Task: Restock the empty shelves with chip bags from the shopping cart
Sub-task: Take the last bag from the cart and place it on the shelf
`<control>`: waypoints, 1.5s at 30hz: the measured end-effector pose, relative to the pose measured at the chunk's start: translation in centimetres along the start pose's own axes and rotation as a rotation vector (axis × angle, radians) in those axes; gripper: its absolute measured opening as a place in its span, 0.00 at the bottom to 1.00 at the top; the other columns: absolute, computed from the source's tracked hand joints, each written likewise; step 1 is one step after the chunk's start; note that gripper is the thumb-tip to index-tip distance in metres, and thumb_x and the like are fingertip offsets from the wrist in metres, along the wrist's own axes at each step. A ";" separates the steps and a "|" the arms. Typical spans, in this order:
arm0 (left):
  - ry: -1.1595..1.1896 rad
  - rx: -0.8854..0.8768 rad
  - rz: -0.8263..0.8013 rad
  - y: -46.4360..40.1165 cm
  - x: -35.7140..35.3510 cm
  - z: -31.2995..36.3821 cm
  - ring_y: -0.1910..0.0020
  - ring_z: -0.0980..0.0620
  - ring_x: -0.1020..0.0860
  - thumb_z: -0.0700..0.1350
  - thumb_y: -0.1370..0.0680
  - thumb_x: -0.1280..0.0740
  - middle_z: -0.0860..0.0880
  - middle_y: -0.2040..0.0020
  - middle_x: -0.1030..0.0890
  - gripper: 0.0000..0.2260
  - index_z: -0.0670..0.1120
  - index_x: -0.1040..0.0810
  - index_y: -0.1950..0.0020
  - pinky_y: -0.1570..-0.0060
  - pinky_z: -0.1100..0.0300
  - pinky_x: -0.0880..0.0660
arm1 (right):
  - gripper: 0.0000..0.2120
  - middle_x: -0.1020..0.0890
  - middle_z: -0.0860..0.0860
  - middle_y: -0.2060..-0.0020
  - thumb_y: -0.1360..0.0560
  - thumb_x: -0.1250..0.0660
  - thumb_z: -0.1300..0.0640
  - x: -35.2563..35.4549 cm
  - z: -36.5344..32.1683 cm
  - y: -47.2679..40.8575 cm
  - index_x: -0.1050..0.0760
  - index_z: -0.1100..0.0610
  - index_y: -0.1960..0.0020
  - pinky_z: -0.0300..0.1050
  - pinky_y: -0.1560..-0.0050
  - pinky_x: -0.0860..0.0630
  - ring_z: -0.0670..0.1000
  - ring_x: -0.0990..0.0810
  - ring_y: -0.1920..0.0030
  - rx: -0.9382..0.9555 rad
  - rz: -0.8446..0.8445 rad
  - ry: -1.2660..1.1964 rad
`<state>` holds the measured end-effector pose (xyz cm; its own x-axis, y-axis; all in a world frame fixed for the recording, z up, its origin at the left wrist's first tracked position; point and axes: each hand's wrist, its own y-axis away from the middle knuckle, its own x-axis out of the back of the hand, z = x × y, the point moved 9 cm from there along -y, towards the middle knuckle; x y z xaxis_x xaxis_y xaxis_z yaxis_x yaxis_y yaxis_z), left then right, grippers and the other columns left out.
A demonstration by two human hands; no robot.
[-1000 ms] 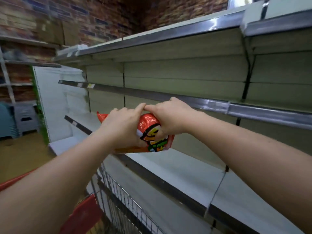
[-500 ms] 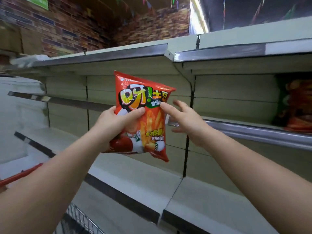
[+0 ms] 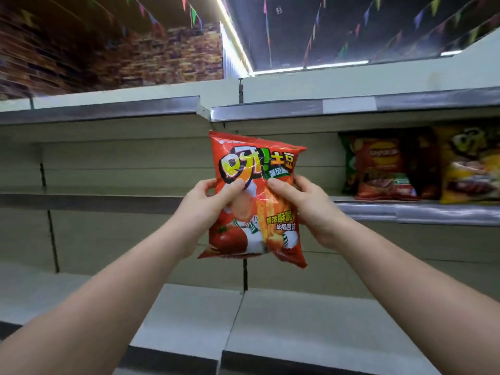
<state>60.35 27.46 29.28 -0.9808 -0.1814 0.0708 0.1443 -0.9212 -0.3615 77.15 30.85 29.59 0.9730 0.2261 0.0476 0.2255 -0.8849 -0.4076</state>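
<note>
The red chip bag (image 3: 257, 201) is now gripped by both hands, where half a second ago it was held by the left hand (image 3: 209, 205) alone while the right hand (image 3: 303, 209) hovered open just beside it. The bag has also been lifted higher and is seen more squarely, its printed face turned toward the camera. More ceiling and strings of small flags (image 3: 193, 12) are taken in above the hands than before.

Beyond the right hand, a middle shelf (image 3: 416, 212) is already stocked: a red and green bag (image 3: 378, 169) and a yellow bag (image 3: 470, 163) are stood side by side on it. Beyond the left hand, the shelf (image 3: 89, 200) at the same height is bare. A top shelf edge (image 3: 270, 110) is crossed just above the held bag, and a broad lower shelf (image 3: 297, 326) is spread beneath the forearms.

The bag is kept upright between the two hands, pinched at mid-height: the left thumb is pressed on its front near the left edge, the right thumb on its front near the right edge, with the fingers curled behind. It is held in the air in front of the upright post between the two bays, touching no shelf.
</note>
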 end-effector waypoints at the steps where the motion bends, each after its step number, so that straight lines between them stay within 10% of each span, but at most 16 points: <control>1: -0.001 -0.005 -0.023 -0.1 -0.7 0.1 0.57 0.53 0.17 0.58 0.31 0.29 0.50 0.50 0.18 0.28 0.46 0.30 0.36 0.58 0.58 0.22 | 0.20 0.16 0.51 0.52 0.28 0.30 0.50 0.8 -0.2 0.5 0.28 0.55 0.39 0.40 0.60 0.20 0.48 0.16 0.58 0.000 0.038 0.013; 10: 0.023 -0.046 -0.259 0.1 -8.6 0.3 0.63 0.59 0.18 0.61 0.37 0.29 0.52 0.53 0.20 0.33 0.49 0.32 0.37 0.65 0.64 0.25 | 0.17 0.16 0.51 0.55 0.27 0.32 0.45 8.4 -0.9 4.8 0.23 0.57 0.47 0.43 0.55 0.19 0.49 0.16 0.57 -0.084 0.330 0.171; 18: 0.048 -0.062 -0.306 -1.9 -16.3 1.9 0.51 0.50 0.19 0.57 0.34 0.25 0.51 0.47 0.21 0.28 0.53 0.29 0.38 0.49 0.49 0.21 | 0.23 0.15 0.53 0.56 0.28 0.34 0.38 16.9 -2.4 5.0 0.19 0.59 0.50 0.49 0.46 0.21 0.53 0.16 0.55 -0.189 0.457 0.306; 24: 0.028 -0.118 -0.237 -5.2 -22.4 3.8 0.49 0.49 0.19 0.62 0.38 0.27 0.51 0.45 0.21 0.31 0.53 0.28 0.37 0.49 0.47 0.21 | 0.14 0.17 0.50 0.66 0.26 0.35 0.45 22.9 -3.9 1.2 0.21 0.56 0.57 0.38 0.64 0.23 0.48 0.19 0.69 -0.165 0.384 0.234; 33: -0.116 -0.170 -0.116 -12.0 -29.6 3.1 0.38 0.47 0.24 0.70 0.45 0.34 0.47 0.36 0.23 0.47 0.46 0.30 0.31 0.37 0.49 0.28 | 0.23 0.18 0.58 0.49 0.24 0.34 0.50 30.3 -1.9 -5.6 0.31 0.62 0.35 0.45 0.57 0.22 0.54 0.18 0.58 -0.162 0.379 0.256; 37: -0.122 -0.101 -0.148 -13.4 -31.8 1.3 0.40 0.43 0.24 0.60 0.30 0.30 0.44 0.37 0.24 0.28 0.47 0.31 0.37 0.38 0.46 0.28 | 0.18 0.20 0.56 0.52 0.22 0.37 0.57 31.8 -0.6 -7.4 0.34 0.61 0.35 0.48 0.53 0.23 0.54 0.20 0.57 -0.148 0.373 0.220; 45: -0.110 -0.101 -0.147 -13.5 -33.0 -0.4 0.43 0.44 0.22 0.64 0.35 0.29 0.46 0.39 0.23 0.30 0.54 0.34 0.38 0.41 0.45 0.25 | 0.21 0.22 0.54 0.46 0.22 0.38 0.52 31.9 -0.2 -7.2 0.36 0.56 0.31 0.51 0.41 0.25 0.56 0.21 0.46 -0.122 0.307 0.379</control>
<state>90.68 45.98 31.46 -0.9694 -0.0893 0.2286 -0.0184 -0.9025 -0.4304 106.62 44.38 34.22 0.9399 -0.1965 0.2794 -0.0921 -0.9335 -0.3465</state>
